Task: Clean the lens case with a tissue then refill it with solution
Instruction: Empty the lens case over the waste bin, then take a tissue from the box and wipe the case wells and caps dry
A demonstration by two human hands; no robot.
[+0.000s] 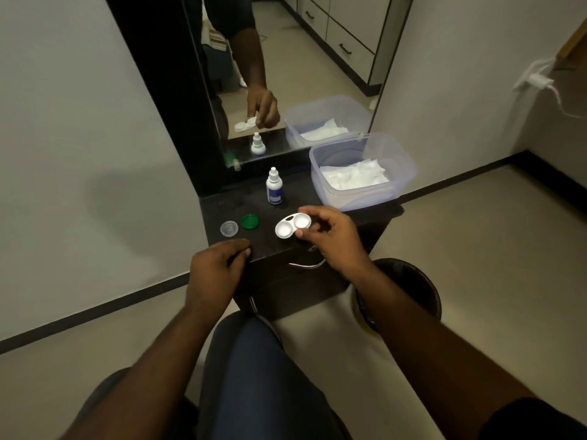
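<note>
My right hand [333, 231] pinches the white two-well lens case [290, 227] by its right end and holds it just above the dark cabinet top [222, 204], both wells uncapped and facing up. A clear cap [229, 228] and a green cap [249, 222] lie to the left of it. The small white solution bottle [274, 186] with a blue label stands capped behind the case. White tissues [352, 176] lie in a clear plastic tub [403, 160] at the back right. My left hand [219, 265] rests curled on the cabinet's front edge, holding nothing that I can see.
A tall mirror [286, 65] behind the cabinet reflects the hand, bottle and tub. A dark round bin [413, 281] stands on the floor to the right of the cabinet. My knee in blue trousers [251, 360] is close to the cabinet front.
</note>
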